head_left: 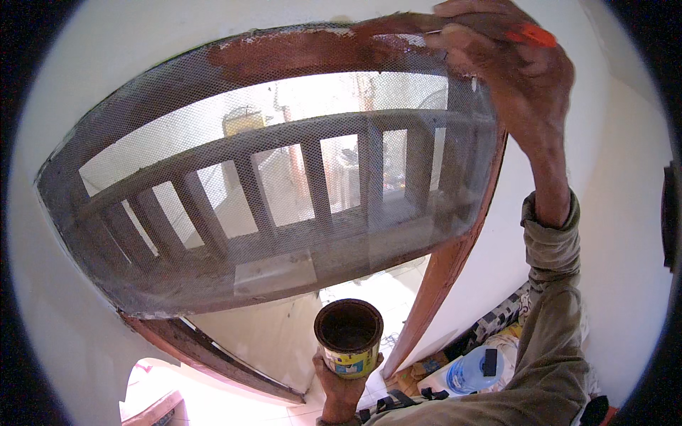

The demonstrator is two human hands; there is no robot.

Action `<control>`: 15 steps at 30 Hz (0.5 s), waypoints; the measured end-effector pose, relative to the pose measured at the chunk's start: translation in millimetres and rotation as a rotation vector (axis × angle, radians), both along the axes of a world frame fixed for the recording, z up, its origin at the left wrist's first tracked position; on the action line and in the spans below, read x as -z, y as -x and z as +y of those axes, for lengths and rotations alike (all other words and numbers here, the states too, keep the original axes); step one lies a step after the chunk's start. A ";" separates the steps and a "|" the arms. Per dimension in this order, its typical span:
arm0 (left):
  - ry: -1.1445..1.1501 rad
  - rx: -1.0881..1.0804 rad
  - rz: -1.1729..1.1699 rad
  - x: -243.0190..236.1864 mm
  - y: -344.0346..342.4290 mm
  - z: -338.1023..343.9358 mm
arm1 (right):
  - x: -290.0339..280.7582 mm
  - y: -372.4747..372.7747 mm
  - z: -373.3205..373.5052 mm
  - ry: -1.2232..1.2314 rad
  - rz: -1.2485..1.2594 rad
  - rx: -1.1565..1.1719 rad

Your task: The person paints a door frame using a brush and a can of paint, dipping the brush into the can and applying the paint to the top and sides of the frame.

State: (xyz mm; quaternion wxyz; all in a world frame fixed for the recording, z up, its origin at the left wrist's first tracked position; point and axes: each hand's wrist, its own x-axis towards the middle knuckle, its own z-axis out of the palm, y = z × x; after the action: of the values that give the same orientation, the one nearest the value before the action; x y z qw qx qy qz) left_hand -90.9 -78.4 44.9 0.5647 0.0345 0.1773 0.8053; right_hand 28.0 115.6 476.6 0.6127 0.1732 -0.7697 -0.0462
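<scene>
Two hands at a mesh-covered window frame (213,71), brush mostly hidden.
Right hand (508,67) is clenched around an orange-handled brush (529,33) at the frame's top edge; left hand (341,383) grips the paint can (349,337) below, near the doorway.

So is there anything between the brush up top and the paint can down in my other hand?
Nothing visible does. The right hand holds the brush at the frame's top rail; the left hand holds the open paint can below, with open space between.
</scene>
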 end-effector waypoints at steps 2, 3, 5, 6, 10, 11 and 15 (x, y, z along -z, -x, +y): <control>0.012 -0.002 0.023 1.3 0.6 -2.3 | -0.6 1.1 0.6 -0.039 -0.028 0.049; 0.005 0.015 -0.003 2.9 0.9 1.1 | -5.5 1.0 1.0 -0.116 -0.083 0.160; -0.006 0.038 -0.030 3.0 0.3 6.4 | -12.2 7.2 6.4 -0.181 -0.032 0.045; 0.004 0.025 -0.037 0.6 -0.1 4.1 | -9.5 10.4 7.3 -0.198 -0.002 -0.024; -0.008 0.014 -0.088 5.8 1.2 1.0 | -6.9 18.0 -7.9 -0.017 -0.110 0.008; -0.013 0.014 -0.089 6.0 1.1 1.3 | -6.4 18.3 -13.6 -0.057 -0.070 -0.024; 0.027 -0.021 -0.022 -3.7 -2.4 -2.8 | -10.6 20.6 -4.1 -0.022 -0.067 0.003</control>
State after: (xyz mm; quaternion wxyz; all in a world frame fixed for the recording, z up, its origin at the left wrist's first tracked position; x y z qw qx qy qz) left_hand -88.5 -81.2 48.6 0.5584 0.0163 0.1822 0.8091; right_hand 7.5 111.5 487.2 0.5847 0.1800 -0.7895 -0.0498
